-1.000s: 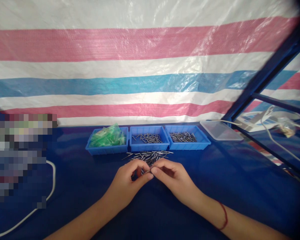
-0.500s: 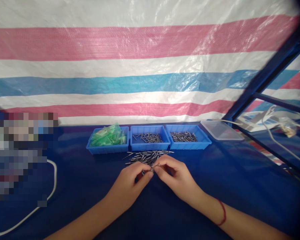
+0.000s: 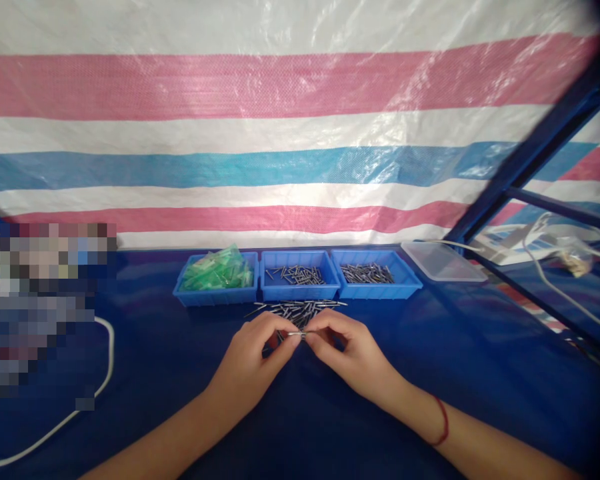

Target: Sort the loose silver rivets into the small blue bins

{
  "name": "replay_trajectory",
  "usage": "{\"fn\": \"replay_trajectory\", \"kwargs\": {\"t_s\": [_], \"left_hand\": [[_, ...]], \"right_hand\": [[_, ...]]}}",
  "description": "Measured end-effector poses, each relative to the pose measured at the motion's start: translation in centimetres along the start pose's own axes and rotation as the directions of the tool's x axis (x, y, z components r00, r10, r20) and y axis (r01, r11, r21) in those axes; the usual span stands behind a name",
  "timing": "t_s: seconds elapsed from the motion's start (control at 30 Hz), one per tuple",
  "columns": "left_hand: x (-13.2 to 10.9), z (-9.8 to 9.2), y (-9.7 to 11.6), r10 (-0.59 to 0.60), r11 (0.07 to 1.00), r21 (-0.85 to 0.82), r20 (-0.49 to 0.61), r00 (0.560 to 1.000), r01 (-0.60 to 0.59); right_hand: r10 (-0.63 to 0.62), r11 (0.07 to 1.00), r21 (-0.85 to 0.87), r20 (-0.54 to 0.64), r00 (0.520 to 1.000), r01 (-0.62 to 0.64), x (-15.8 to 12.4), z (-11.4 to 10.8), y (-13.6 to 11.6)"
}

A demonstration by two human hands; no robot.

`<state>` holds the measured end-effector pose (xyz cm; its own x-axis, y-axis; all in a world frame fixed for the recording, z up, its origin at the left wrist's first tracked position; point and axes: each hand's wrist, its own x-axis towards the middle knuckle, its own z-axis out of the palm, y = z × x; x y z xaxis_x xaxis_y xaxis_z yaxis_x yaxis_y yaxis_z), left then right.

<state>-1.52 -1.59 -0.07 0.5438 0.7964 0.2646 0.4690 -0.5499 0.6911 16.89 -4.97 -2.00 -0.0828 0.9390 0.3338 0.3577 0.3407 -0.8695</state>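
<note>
Between my two hands is a thin metal rod [image 3: 297, 333], lying roughly level. My left hand [image 3: 255, 357] pinches its left end with thumb and forefinger. At the other end, the thumb and forefinger of my right hand [image 3: 355, 347] are closed on the same rod. Just beyond my fingertips lies a loose pile of similar slim metal rods [image 3: 300, 309], partly hidden by my hands. Whether they are drill bits or plain pins is too small to tell.
Three blue bins stand behind the pile: a left bin [image 3: 217, 299] of green plastic packets, a middle bin [image 3: 300, 292] and a right bin [image 3: 405, 289] of short metal pieces. A translucent lid [image 3: 443, 263] lies right. A white cable [image 3: 111, 353] curves at left; a blue frame [image 3: 510, 160] rises right.
My hands have drawn slightly apart and dipped to the left a little. The rod between the fingertips now shows more plainly and lies level. The bins have not moved.
</note>
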Motion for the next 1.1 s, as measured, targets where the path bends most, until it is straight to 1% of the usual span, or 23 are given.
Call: {"fn": "replay_trajectory", "kwargs": {"t_s": [0.1, 0.17, 0.23, 0.27, 0.3, 0.37, 0.43, 0.5, 0.53, 0.57, 0.63, 0.7, 0.77, 0.8, 0.87, 0.97, 1.1], "left_hand": [[0.2, -0.6, 0.1, 0.025, 0.997, 0.072, 0.001, 1.0, -0.025], [0.5, -1.4, 0.1, 0.07, 0.982, 0.175, 0.021, 0.997, -0.072], [0.7, -2.5, 0.2, 0.158, 0.932, 0.319, 0.073, 0.985, -0.173], [0.8, -3.2, 0.2, 0.177, 0.892, 0.4, 0.119, 0.977, -0.211], [0.9, -3.9, 0.3, 0.173, 0.855, 0.469, 0.142, 0.975, -0.22], [1.0, -5.1, 0.4, 0.094, 0.812, 0.554, 0.19, 0.977, -0.186], [0.9, -6.0, 0.4, -0.042, 0.793, 0.598, 0.243, 0.969, -0.116], [0.7, -6.5, 0.2, -0.177, 0.797, 0.603, 0.295, 0.939, -0.039], [0.7, -6.5, 0.0, -0.226, 0.806, 0.591, 0.322, 0.919, -0.009], [0.6, -6.5, -0.1, -0.26, 0.819, 0.574, 0.346, 0.902, 0.016], [0.5, -6.2, -0.3, -0.294, 0.842, 0.537, 0.39, 0.873, 0.044], [0.5, -5.8, -0.3, -0.308, 0.853, 0.52, 0.417, 0.855, 0.054], [0.6, -5.5, -0.1, -0.318, 0.852, 0.521, 0.43, 0.845, 0.056], [0.7, -5.3, -0.1, -0.317, 0.852, 0.521, 0.433, 0.844, 0.052], [0.9, -4.9, -0.1, -0.287, 0.857, 0.514, 0.43, 0.856, 0.029], [1.0, -4.1, -0.5, -0.175, 0.882, 0.468, 0.411, 0.895, -0.042], [1.1, -3.1, -1.0, -0.081, 0.885, 0.444, 0.448, 0.89, -0.143]], "right_hand": [[-0.074, 0.994, -0.071, 0.061, 0.995, 0.078, 0.4, -0.5, -0.2], [-0.127, 0.981, -0.144, 0.039, 0.991, 0.131, 0.9, -1.5, 0.0], [-0.17, 0.957, -0.246, -0.06, 0.984, 0.151, 1.5, -2.9, 0.5], [-0.187, 0.941, -0.308, -0.125, 0.974, 0.142, 1.8, -3.8, 0.8], [-0.208, 0.918, -0.378, -0.199, 0.958, 0.121, 2.2, -4.7, 1.3], [-0.233, 0.848, -0.529, -0.32, 0.918, 0.031, 2.8, -6.5, 2.3], [-0.229, 0.737, -0.669, -0.375, 0.898, -0.092, 3.4, -7.9, 3.3], [-0.23, 0.628, -0.755, -0.41, 0.883, -0.187, 3.7, -8.7, 4.0], [-0.239, 0.593, -0.778, -0.415, 0.878, -0.207, 3.7, -8.7, 4.1], [-0.251, 0.578, -0.79, -0.408, 0.878, -0.203, 3.7, -8.6, 4.1], [-0.276, 0.594, -0.797, -0.332, 0.902, -0.112, 3.5, -7.8, 3.5], [-0.283, 0.635, -0.771, -0.191, 0.94, 0.035, 3.0, -6.5, 2.6], [-0.267, 0.673, -0.721, -0.026, 0.963, 0.168, 2.4, -4.9, 1.6], [-0.252, 0.687, -0.693, 0.053, 0.966, 0.217, 2.1, -4.2, 1.2], [-0.224, 0.707, -0.647, 0.177, 0.959, 0.284, 1.5, -3.0, 0.7], [-0.199, 0.719, -0.611, 0.275, 0.941, 0.331, 1.1, -2.1, 0.6], [-0.188, 0.727, -0.6, 0.294, 0.937, 0.334, 1.1, -2.2, 0.9]]}}
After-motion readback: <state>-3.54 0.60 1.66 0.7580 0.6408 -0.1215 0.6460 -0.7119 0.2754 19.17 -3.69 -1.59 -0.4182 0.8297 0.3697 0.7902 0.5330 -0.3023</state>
